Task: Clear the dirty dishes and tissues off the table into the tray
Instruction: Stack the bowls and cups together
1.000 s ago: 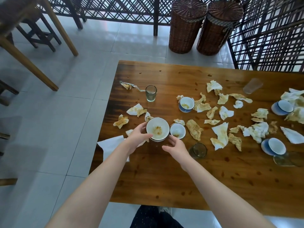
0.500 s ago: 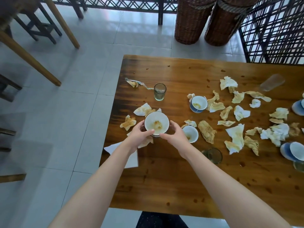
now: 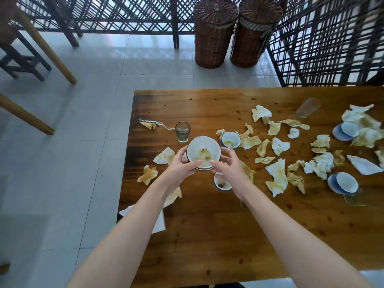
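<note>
Both hands, left [image 3: 180, 166] and right [image 3: 228, 167], clamp the dirty bowl [image 3: 203, 152] between them above the bench [image 3: 207, 225]. Best to keep it level, fingers under the rim, clearing the small cup [image 3: 222, 183] just below the right hand; no tray shows.

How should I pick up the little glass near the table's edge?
Grip the small glass around its straight sides, thumb opposite fingers, coming from the near-left where the table is bare. It stands upright with its mouth open upward. The bowl held in both hands sits close on its near-right side.
</note>
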`<state>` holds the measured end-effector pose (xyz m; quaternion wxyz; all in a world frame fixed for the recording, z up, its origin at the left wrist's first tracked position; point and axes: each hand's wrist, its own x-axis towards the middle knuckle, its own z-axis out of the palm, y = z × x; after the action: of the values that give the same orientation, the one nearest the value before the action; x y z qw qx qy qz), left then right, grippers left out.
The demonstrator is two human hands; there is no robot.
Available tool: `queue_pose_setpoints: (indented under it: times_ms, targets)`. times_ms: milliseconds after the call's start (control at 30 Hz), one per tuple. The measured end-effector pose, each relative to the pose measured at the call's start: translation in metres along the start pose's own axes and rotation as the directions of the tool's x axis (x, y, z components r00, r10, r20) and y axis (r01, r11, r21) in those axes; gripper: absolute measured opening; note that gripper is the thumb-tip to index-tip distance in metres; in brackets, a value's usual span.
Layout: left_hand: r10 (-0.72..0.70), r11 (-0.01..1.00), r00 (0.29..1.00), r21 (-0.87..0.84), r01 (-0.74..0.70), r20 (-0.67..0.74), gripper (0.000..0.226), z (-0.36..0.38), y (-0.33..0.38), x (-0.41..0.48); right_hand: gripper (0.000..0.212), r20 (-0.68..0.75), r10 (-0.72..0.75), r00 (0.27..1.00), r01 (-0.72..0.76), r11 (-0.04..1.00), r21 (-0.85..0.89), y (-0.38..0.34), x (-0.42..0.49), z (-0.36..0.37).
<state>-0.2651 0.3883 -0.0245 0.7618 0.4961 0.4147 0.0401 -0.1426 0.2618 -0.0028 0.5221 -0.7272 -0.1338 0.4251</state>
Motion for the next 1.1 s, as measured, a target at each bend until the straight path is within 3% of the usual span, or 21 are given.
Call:
queue_pose_setpoints:
  times_ms: [200,367,533,633,733,867,1100]
  targets:
    - [0.059,0.997,0.970,0.032,-0.068,0.235,0.078,0.079,0.027,-0.002,0.040,-0.095,-0.047,0.994,0.062,0.985,0.160,-0.015,-0.027,-0.072]
    - [0.095,0.988,0.932,0.084,-0.132,0.350,0.069,0.160,0.038,-0.014,0.047,-0.161,-0.074,0.984,0.116,0.957,0.265,-0.008,-0.060,-0.146]
    - [0.078,0.982,0.912,0.130,-0.141,0.402,0.063,0.249,0.027,-0.034,0.034,-0.243,-0.069,0.968,0.148,0.935,0.323,0.008,-0.104,-0.222]
    - [0.082,0.979,0.904,0.135,-0.151,0.420,0.057,0.304,0.010,-0.045,0.037,-0.284,-0.072,0.956,0.175,0.917,0.359,0.022,-0.133,-0.271]
    - [0.067,0.979,0.899,0.145,-0.143,0.434,0.066,0.361,-0.007,-0.058,0.042,-0.332,-0.069,0.941,0.194,0.913,0.359,0.039,-0.162,-0.324]
    - [0.057,0.976,0.884,0.162,-0.148,0.464,0.065,0.436,-0.031,-0.068,0.033,-0.375,-0.068,0.924,0.221,0.897,0.382,0.061,-0.195,-0.390]
    - [0.007,0.955,0.843,0.246,-0.165,0.538,0.066,0.555,-0.059,-0.079,0.035,-0.470,-0.031,0.882,0.252,0.874,0.416,0.096,-0.238,-0.493]
